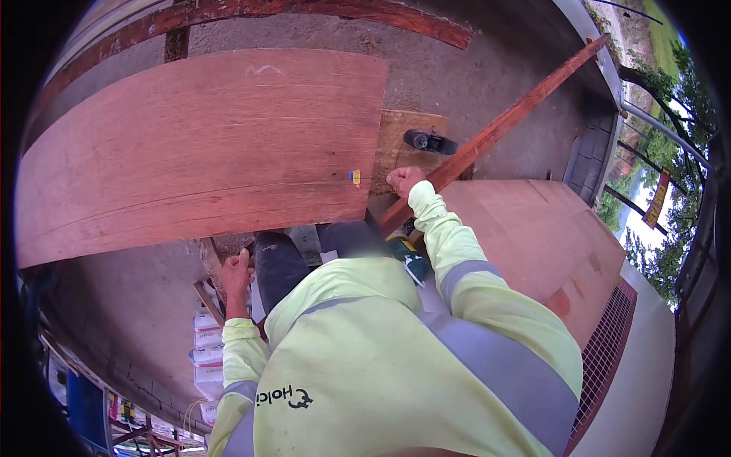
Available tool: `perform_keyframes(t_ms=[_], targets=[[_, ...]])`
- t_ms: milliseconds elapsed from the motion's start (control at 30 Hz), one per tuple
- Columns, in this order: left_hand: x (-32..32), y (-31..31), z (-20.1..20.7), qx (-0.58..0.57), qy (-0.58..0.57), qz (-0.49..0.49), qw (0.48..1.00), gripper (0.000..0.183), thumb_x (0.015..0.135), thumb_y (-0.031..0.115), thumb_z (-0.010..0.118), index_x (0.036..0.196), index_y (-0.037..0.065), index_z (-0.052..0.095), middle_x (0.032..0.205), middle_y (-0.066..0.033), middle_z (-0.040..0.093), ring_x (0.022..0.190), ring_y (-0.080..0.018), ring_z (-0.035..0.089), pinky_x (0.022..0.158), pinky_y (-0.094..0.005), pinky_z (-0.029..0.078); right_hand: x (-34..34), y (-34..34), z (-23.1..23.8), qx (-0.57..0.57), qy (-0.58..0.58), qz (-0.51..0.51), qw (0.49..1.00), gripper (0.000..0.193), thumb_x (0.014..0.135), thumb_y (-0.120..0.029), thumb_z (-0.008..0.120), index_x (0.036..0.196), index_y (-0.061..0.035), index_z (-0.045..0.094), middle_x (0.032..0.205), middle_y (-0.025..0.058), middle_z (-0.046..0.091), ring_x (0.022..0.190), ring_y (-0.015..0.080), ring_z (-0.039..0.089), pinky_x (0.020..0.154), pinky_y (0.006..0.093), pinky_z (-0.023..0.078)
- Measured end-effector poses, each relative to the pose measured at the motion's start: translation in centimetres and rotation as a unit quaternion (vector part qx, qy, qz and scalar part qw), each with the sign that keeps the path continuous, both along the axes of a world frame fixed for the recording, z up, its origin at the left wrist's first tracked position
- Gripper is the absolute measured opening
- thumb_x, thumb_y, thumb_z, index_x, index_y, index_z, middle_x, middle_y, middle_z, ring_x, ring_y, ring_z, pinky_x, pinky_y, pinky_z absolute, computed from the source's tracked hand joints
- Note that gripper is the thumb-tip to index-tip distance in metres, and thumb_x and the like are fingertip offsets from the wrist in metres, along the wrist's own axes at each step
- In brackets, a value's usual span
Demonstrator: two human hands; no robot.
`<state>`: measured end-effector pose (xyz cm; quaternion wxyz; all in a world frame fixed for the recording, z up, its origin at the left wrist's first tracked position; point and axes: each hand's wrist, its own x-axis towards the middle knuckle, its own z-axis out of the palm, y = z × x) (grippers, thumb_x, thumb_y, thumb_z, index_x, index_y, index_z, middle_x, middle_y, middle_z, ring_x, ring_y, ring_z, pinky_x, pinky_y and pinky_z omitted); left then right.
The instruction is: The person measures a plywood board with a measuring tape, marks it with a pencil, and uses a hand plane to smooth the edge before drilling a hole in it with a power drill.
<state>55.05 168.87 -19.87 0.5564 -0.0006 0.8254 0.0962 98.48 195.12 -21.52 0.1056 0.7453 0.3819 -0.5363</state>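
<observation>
A large reddish-brown plywood sheet lies in front of me. My right hand is closed just past its right edge, above a smaller board; whatever its fingers may hold is hidden. A black tool resembling a hand plane rests on that board, beyond the hand. My left hand is beside my leg, below the sheet's near edge. Its fingers are curled, and I cannot make out anything held in them. Close to the sheet's right edge is a small yellow and blue patch.
A long red-brown timber slants past my right hand. Another beam crosses the far side. A second plywood sheet is on the right, near wire mesh. A dark green and yellow object lies by my legs. White packages are stacked left.
</observation>
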Motion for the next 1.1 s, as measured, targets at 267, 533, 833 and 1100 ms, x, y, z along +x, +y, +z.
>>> perform_keyframes(t_ms=[267,533,833,1100], targets=[[4.2,4.4,-4.5,0.200,-0.202,0.392,0.875,0.048,0.090,0.036,0.065,0.126,0.011,0.045,0.122,-0.0032,0.055,0.116,-0.0217,0.051,0.095,-0.0459,0.042,-2.9,2.6,-0.1,0.111,0.031,0.047,0.992,0.023,0.079,-0.022,0.070,0.088,-0.0007,0.072,0.070,0.0081,0.067,0.064,0.0136,0.060,0.066,0.0318,0.050],[4.4,4.7,-5.2,0.229,-0.191,0.416,0.859,0.037,0.093,0.028,0.062,0.122,0.010,0.046,0.121,-0.0053,0.056,0.112,-0.0251,0.056,0.099,-0.0460,0.042,-4.4,1.4,-1.2,0.150,0.026,0.059,0.987,0.022,0.083,-0.023,0.069,0.091,-0.0029,0.072,0.073,0.0064,0.069,0.067,0.0104,0.058,0.066,0.0306,0.049],[4.1,4.8,-4.9,0.227,-0.204,0.395,0.867,0.036,0.094,0.027,0.060,0.122,0.008,0.047,0.122,-0.0059,0.055,0.113,-0.0252,0.053,0.100,-0.0450,0.041,-4.4,1.2,-0.8,0.179,0.073,0.010,0.981,0.019,0.080,-0.017,0.067,0.086,0.0003,0.071,0.074,0.0077,0.070,0.069,0.0111,0.061,0.068,0.0303,0.050],[4.1,4.6,-5.0,0.228,-0.207,0.379,0.873,0.042,0.094,0.029,0.060,0.125,0.005,0.044,0.126,-0.0091,0.054,0.116,-0.0270,0.055,0.101,-0.0447,0.042,-4.9,1.0,-1.1,0.167,0.007,0.019,0.986,0.019,0.081,-0.019,0.067,0.087,-0.0009,0.072,0.075,0.0119,0.070,0.068,0.0154,0.064,0.070,0.0323,0.050]])
